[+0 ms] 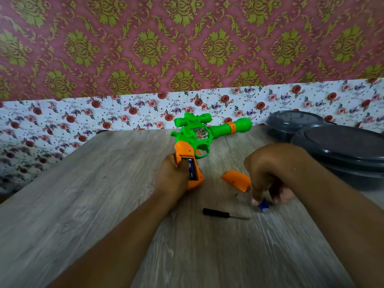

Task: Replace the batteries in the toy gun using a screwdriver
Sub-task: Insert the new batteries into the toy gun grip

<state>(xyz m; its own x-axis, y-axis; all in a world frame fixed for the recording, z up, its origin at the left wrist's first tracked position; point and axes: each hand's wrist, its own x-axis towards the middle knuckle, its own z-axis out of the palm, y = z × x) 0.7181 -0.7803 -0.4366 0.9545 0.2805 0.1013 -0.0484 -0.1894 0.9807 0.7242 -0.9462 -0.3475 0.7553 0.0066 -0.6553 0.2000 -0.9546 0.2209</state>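
Observation:
A green and orange toy gun (pixel 199 134) lies on the wooden table (pixel 104 183) with its barrel pointing right. My left hand (pixel 172 175) grips its orange handle, whose battery bay is uncovered and shows a blue battery (pixel 192 170) inside. The orange battery cover (pixel 236 180) lies loose to the right, with a tiny screw (pixel 235 194) beside it. My right hand (pixel 268 175) is curled over a second blue battery (pixel 263 205), fingertips pinching it at the table surface. A black-handled screwdriver (pixel 220 214) rests on the table in front of both hands.
Two dark grey round lidded containers (pixel 340 148) stand at the table's right edge, the smaller one (pixel 293 121) behind. A floral-patterned backing (pixel 83 117) runs along the table's far side, below a red and gold wall.

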